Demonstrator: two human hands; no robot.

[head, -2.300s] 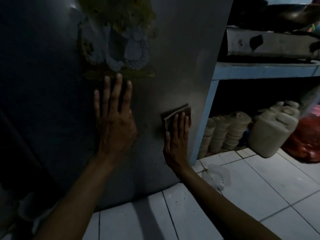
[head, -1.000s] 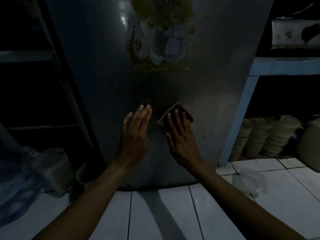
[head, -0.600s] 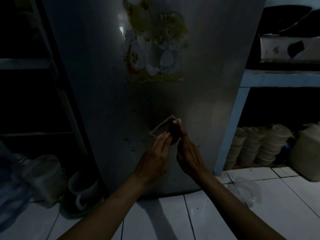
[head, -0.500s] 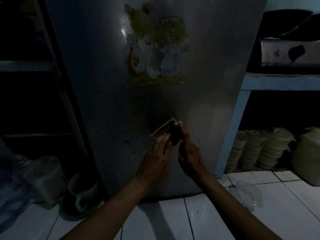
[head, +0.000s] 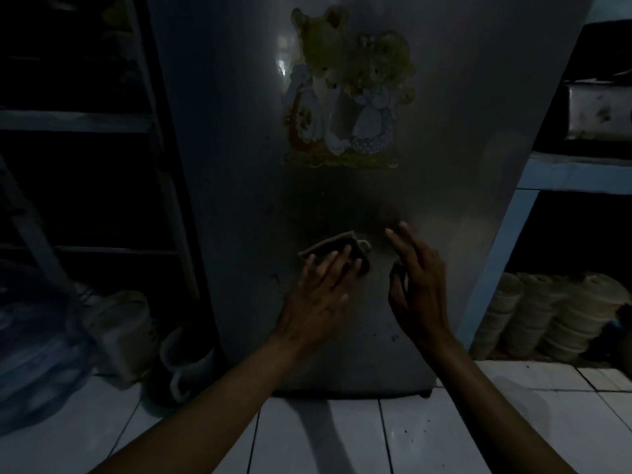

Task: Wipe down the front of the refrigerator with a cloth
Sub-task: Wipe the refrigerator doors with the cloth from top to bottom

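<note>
The refrigerator (head: 444,138) front fills the view, its top cut off and its left flank lost in dark, with a faded sticker (head: 349,94) well above both sets of fingers. The cloth (head: 330,246), long axis tilted slightly up to the right, lies under and just beyond the left hand (head: 319,295), whose flattened fingers (head: 337,263) press it to the door. The right hand (head: 419,285) hangs just beside, loosely spread and empty; whether it touches the door is unclear.
</note>
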